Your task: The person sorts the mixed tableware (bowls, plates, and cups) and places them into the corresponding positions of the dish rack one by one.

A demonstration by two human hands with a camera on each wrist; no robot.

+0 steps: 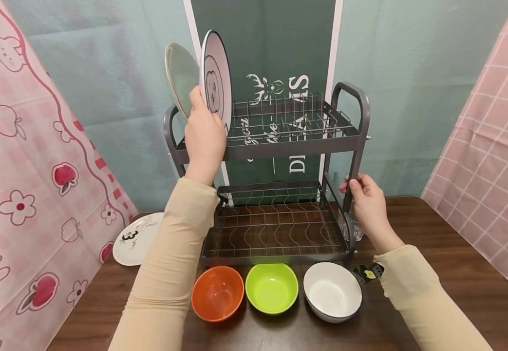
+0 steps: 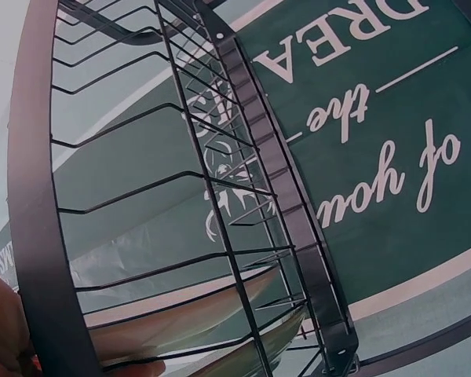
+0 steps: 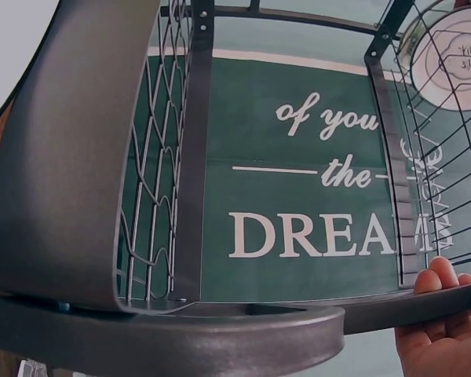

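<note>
My left hand [image 1: 205,141] grips a white dark-rimmed plate [image 1: 219,73] with an apple drawing. The plate stands on edge at the left end of the upper tier of a dark grey dish rack [image 1: 293,145]. Just left of it a pale green plate [image 1: 181,70] also stands upright in the rack. From below, the left wrist view shows the lower edge of the held plate [image 2: 173,322] behind the wires. My right hand [image 1: 367,202] holds the rack's right front post below the upper tier, fingers curled round it in the right wrist view.
An orange bowl [image 1: 217,295], a lime green bowl [image 1: 272,288] and a white bowl [image 1: 332,291] line up before the rack. A white oval plate [image 1: 137,241] lies left on the wooden table [image 1: 411,229]. A clear glass [image 1: 358,230] stands behind the right post.
</note>
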